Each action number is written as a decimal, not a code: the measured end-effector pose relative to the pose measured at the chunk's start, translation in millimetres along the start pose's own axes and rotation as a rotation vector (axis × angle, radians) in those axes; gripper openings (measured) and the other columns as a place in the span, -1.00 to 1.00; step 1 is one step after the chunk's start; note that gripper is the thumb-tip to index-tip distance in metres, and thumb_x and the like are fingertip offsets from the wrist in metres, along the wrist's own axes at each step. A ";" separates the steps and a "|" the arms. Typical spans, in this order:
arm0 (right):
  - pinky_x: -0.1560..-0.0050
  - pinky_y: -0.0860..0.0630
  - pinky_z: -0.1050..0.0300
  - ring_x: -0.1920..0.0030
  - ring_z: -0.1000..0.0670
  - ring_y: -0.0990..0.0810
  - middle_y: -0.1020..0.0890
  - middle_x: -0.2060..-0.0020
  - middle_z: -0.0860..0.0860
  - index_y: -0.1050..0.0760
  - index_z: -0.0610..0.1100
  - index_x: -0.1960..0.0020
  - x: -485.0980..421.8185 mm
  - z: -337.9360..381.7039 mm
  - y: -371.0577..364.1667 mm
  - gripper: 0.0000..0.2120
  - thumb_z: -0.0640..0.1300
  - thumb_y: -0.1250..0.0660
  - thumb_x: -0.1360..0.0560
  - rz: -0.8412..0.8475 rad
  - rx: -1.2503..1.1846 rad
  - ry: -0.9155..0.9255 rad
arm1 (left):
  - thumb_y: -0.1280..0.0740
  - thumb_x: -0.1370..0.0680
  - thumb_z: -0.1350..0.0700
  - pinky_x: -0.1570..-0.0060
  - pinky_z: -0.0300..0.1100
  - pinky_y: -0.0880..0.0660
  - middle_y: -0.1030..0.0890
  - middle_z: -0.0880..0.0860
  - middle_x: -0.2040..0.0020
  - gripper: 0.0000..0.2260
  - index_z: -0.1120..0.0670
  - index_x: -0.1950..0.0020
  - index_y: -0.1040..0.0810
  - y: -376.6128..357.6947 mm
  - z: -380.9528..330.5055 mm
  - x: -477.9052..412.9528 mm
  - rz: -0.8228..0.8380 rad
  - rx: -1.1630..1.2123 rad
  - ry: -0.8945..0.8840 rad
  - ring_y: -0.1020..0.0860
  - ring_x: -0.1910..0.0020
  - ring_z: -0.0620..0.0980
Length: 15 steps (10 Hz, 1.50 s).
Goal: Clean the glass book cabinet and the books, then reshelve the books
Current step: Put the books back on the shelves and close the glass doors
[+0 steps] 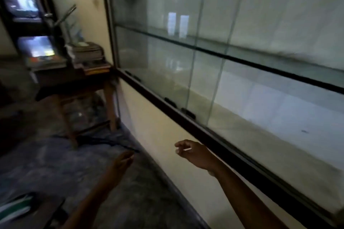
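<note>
Glass all across the cabinet [242,89]: smooth and glossy, throwing back bright window reflections, though hazy and smeared in patches. Along the cabinet's bottom edge the rail [204,136] is dark with a dull sheen, material hard to call. Below the cabinet, the base panel [163,150] is cream, flat and matt. Left of the cabinet, the counter [109,102] is brown wood, unpolished, stacked with paper books [85,52]. In front of the cabinet, the carpet [46,163] is blue-grey, fuzzy cloth.
</note>
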State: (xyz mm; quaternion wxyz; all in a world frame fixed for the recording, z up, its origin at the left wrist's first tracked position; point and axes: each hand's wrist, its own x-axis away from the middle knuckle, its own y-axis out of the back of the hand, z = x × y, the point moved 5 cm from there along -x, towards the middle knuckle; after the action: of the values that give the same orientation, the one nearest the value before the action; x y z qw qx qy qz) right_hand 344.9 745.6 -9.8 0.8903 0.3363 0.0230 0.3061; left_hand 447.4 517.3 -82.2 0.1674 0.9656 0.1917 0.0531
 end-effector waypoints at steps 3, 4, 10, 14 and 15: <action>-0.12 -0.35 0.26 -0.26 -0.05 -0.48 -0.55 -0.24 -0.06 -0.49 -0.14 -0.25 -165.2 22.7 -175.5 -0.71 -0.07 -0.25 -0.56 0.319 0.212 -0.048 | -0.23 -0.59 0.24 0.01 -0.29 -0.41 -0.44 0.06 -0.15 -0.85 0.07 -0.13 -0.44 133.4 147.8 -2.0 -0.241 0.168 0.453 -0.39 -0.21 -0.03; -0.15 -0.35 0.22 -0.25 -0.06 -0.48 -0.54 -0.25 -0.07 -0.47 -0.14 -0.28 -200.8 39.7 -213.9 -0.69 -0.06 -0.22 -0.58 0.370 0.245 -0.060 | -0.22 -0.59 0.28 -0.13 -0.19 -0.39 -0.45 0.09 -0.17 -0.81 -0.01 -0.02 -0.48 166.1 170.8 -7.0 -0.247 0.131 0.529 -0.42 -0.25 0.04; 0.10 -0.48 0.17 -0.06 -0.04 -0.53 -0.55 -0.06 -0.08 -0.45 -0.18 -0.26 -581.8 262.7 -334.2 -0.72 -0.13 -0.22 -0.58 0.369 -0.147 0.022 | -0.17 -0.62 0.16 -0.09 -0.17 -0.36 -0.49 0.13 -0.18 -0.71 0.17 -0.33 -0.42 454.2 243.3 -336.5 -0.510 0.073 0.427 -0.46 -0.15 0.03; 0.03 -0.51 0.12 0.06 0.01 -0.57 -0.58 0.04 -0.05 -0.46 -0.14 -0.17 -835.4 390.2 -383.3 -0.81 -0.17 -0.19 -0.59 0.174 -0.879 -0.244 | -0.19 -0.62 0.12 -0.03 -0.17 -0.42 -0.51 0.06 -0.14 -0.74 0.13 -0.28 -0.46 626.0 260.4 -589.0 -0.472 0.194 0.359 -0.50 -0.11 0.01; 0.10 -0.48 0.17 0.11 0.03 -0.53 -0.55 0.09 -0.05 -0.48 -0.18 -0.03 -893.5 385.9 -389.3 -0.86 -0.14 -0.20 -0.59 -0.096 -1.167 -0.422 | -0.20 -0.61 0.11 -0.12 -0.05 -0.47 -0.54 0.07 -0.18 -0.80 0.04 -0.22 -0.49 666.8 281.5 -662.9 -0.338 0.102 0.323 -0.52 -0.15 0.05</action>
State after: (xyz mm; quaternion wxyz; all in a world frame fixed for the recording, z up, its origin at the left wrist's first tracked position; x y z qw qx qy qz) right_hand -78.8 -209.2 -97.6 0.9255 -0.1537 -0.3095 0.1548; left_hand 118.9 -405.6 -142.7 0.0920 0.9059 0.3774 0.1684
